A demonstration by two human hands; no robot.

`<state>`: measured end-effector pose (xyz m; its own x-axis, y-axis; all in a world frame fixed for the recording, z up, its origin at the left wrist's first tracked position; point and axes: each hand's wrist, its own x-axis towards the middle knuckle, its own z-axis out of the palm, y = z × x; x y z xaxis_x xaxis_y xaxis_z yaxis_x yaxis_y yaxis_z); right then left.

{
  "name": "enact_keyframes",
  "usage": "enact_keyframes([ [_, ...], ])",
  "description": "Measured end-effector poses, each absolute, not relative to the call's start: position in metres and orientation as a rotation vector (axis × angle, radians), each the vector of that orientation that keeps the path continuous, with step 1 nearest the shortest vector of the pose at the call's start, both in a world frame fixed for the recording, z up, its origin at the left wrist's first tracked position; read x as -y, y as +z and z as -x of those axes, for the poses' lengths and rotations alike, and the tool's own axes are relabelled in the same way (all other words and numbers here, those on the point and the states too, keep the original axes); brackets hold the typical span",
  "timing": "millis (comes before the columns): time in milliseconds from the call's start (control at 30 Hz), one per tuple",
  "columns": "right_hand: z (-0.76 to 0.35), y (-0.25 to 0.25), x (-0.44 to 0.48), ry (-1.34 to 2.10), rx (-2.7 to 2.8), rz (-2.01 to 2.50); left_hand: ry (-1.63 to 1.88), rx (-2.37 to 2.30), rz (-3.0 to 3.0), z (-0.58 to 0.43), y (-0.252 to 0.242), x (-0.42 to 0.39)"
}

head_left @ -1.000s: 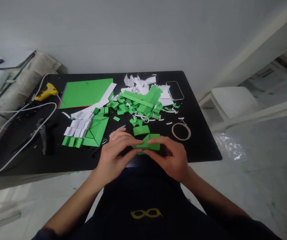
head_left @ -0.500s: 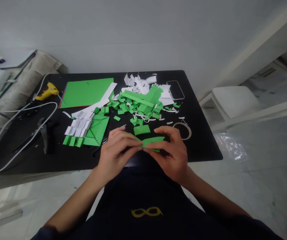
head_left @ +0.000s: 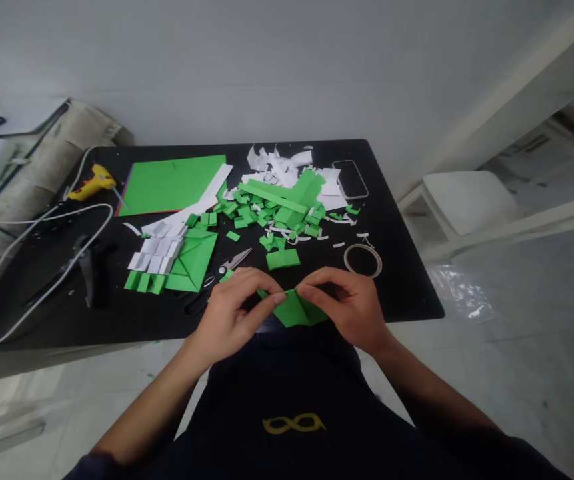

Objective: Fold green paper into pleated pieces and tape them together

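Between my hands, at the table's front edge, is a green paper piece (head_left: 294, 311) with a crease down its middle. My left hand (head_left: 239, 308) pinches its upper edge on the left between thumb and fingers. On the right, my right hand (head_left: 349, 303) pinches the same edge close by. Part of the paper is hidden behind my fingers. Scissors (head_left: 224, 270) lie just beyond my left hand, their handles partly covered. A small folded green paper (head_left: 283, 259) rests on the table ahead of my hands.
On the black table (head_left: 407, 287) are a heap of green paper bits (head_left: 261, 213), white scraps (head_left: 279, 170), green sheets (head_left: 171, 183), folded white strips (head_left: 159, 250), a yellow glue gun (head_left: 97, 183) with a looping cable, a phone (head_left: 350, 180) and a tape roll (head_left: 363, 261). A white stool (head_left: 471, 200) stands right.
The green paper has turned so its creased face hangs toward me below my fingertips. My right fingers have curled in, and my left hand has shifted slightly, uncovering the scissors' blades.
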<state>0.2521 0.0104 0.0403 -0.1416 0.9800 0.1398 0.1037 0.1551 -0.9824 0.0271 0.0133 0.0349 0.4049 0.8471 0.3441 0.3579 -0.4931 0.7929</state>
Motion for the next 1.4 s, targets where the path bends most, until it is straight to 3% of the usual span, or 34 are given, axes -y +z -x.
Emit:
enact_keyframes([
  [233,-0.265,0.039,-0.019,1.213,1.175,1.158,1.042,-1.186,-1.759,-0.019,0.029,-0.015],
  [533,-0.243,0.019,-0.006,1.782,0.969,1.05,1.314,-1.186,-1.205,-0.029,0.018,-0.015],
  [833,-0.246,0.016,-0.008,1.43,1.165,1.076,1.083,-1.073,-1.436,-0.021,0.017,-0.014],
  [1067,-0.26,0.017,-0.012,1.121,1.396,0.988,1.262,-1.017,-2.118,-0.015,0.015,-0.017],
  [1267,-0.263,0.014,-0.02,1.83,0.682,1.144,1.366,-1.046,-2.291,-0.013,0.007,-0.007],
  [1400,-0.264,0.017,-0.023,2.069,0.693,1.138,1.317,-1.069,-2.415,-0.012,0.005,-0.005],
])
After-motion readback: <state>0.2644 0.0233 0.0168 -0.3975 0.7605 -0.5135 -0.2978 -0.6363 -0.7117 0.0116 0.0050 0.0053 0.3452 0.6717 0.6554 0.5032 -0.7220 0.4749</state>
